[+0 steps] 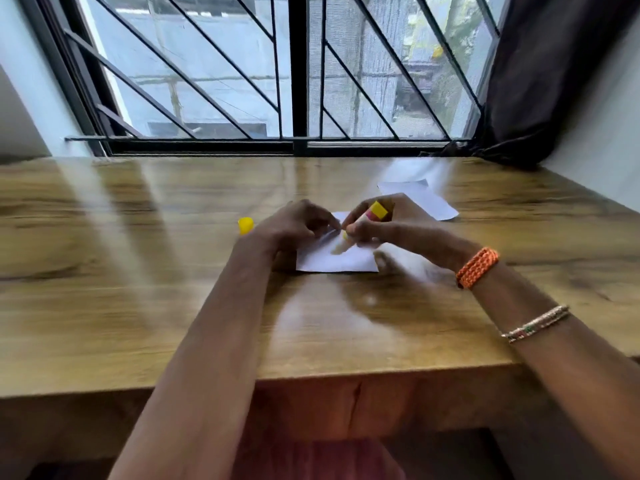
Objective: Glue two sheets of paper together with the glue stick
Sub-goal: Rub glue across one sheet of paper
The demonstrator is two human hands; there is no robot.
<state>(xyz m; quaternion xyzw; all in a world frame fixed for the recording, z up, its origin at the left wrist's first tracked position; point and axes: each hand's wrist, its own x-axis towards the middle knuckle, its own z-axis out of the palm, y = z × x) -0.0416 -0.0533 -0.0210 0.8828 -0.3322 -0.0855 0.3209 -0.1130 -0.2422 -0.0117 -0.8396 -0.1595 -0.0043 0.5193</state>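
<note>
A small white sheet of paper (334,260) lies flat on the wooden table (138,306) in front of me. My left hand (294,225) presses its fingertips on the sheet's far left part. My right hand (384,225) grips a yellow and pink glue stick (370,214), tilted with its tip down on the sheet near my left fingers. The tip is blurred. A second white sheet (420,199) lies farther back on the right, untouched. The yellow cap (245,225) of the glue stick stands on the table just left of my left hand.
The table runs up to a barred window (298,81) at the back. A dark curtain (554,74) hangs at the right back corner. The table's front edge (311,372) is close to my body. An orange bracelet (477,267) sits on my right wrist.
</note>
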